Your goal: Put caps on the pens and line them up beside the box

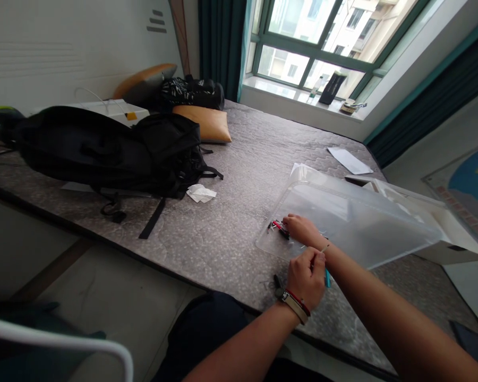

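A clear plastic box (366, 233) lies tipped on its side on the mattress, its opening toward me. My right hand (300, 228) reaches into it with fingers curled down at a small pile of red, black and metal bits (279, 229); whatever its fingertips pinch is hidden. Closer to me, my left hand (307, 273), wearing a watch and bands, is closed round a thin stick-like thing (325, 248) whose tip pokes out by the thumb. A teal object (327, 278) shows just beside that hand; I cannot tell whether it is held. Small dark items (278, 281) lie by the wrist.
On the left of the mattress (242, 159) sprawls a black backpack (103, 151), with a crumpled tissue (201, 193) beside it. Behind are an orange cushion (209, 123) and a black patterned bag (191, 94). An open white box (430, 212) stands right of the plastic box, near white paper (349, 160).
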`<action>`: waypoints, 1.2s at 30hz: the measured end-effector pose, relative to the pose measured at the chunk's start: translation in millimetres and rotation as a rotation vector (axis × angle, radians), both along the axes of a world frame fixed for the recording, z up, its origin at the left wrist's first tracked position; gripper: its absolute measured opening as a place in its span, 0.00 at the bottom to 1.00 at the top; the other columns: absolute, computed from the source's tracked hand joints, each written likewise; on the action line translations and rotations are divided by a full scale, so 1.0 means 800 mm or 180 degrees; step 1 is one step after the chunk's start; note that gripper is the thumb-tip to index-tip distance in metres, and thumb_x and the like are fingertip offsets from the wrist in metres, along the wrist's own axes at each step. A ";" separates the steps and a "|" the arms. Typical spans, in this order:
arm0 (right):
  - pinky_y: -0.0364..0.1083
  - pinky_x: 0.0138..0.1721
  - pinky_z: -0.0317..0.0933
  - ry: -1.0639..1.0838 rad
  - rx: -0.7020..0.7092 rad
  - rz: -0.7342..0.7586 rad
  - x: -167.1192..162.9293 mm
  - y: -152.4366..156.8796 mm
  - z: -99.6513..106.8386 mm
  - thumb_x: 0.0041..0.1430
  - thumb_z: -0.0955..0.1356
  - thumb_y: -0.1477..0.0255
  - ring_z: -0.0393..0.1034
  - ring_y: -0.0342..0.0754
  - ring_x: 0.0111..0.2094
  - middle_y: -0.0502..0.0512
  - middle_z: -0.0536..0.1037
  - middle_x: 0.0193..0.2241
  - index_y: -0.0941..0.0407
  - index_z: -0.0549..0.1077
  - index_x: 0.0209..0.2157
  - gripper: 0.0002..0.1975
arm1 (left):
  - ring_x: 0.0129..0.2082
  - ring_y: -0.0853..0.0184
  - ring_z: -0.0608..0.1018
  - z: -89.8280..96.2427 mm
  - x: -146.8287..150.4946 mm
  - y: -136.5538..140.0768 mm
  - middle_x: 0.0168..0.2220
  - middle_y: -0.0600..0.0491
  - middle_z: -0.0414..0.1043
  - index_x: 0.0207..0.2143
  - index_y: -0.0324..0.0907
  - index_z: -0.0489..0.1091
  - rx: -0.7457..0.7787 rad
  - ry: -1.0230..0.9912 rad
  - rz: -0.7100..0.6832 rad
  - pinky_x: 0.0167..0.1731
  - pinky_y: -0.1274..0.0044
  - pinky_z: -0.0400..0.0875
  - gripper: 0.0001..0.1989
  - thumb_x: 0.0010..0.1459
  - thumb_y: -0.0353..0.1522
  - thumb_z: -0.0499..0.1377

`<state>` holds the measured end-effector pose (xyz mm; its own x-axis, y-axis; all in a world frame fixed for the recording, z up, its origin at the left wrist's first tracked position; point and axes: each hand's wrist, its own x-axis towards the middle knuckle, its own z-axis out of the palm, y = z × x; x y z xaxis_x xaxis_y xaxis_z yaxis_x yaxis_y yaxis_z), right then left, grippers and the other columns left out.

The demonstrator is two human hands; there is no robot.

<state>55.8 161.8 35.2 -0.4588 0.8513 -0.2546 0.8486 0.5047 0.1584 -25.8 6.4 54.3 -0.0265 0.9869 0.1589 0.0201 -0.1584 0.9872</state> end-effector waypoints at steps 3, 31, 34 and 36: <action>0.43 0.36 0.57 -0.0028 -0.0022 -0.0004 -0.003 0.001 -0.004 0.65 0.60 0.73 0.72 0.49 0.38 0.60 0.76 0.40 0.57 0.75 0.39 0.13 | 0.25 0.70 0.70 0.001 -0.002 0.002 0.25 0.55 0.68 0.31 0.42 0.67 -0.0022 -0.0046 -0.0002 0.26 0.78 0.58 0.15 0.68 0.37 0.47; 0.42 0.34 0.66 0.5711 -0.1507 -0.2118 0.035 -0.126 0.065 0.52 0.74 0.64 0.69 0.43 0.33 0.51 0.76 0.36 0.53 0.75 0.33 0.10 | 0.21 0.72 0.66 -0.021 0.002 0.022 0.21 0.58 0.63 0.30 0.41 0.67 -0.0656 -0.0759 0.0078 0.25 0.80 0.58 0.17 0.66 0.41 0.48; 0.41 0.32 0.65 0.5677 -0.1372 -0.2200 0.039 -0.126 0.063 0.52 0.74 0.62 0.68 0.43 0.32 0.50 0.75 0.31 0.53 0.76 0.35 0.11 | 0.22 0.72 0.67 -0.016 0.000 0.017 0.21 0.58 0.63 0.29 0.41 0.67 -0.0455 -0.0449 0.0041 0.26 0.80 0.58 0.17 0.67 0.40 0.48; 0.41 0.32 0.65 0.5689 -0.1331 -0.2219 0.042 -0.128 0.061 0.52 0.74 0.62 0.68 0.42 0.31 0.49 0.75 0.30 0.53 0.76 0.34 0.11 | 0.22 0.72 0.66 -0.013 -0.001 0.015 0.20 0.58 0.63 0.28 0.41 0.67 -0.0363 -0.0334 -0.0002 0.26 0.80 0.57 0.18 0.67 0.40 0.48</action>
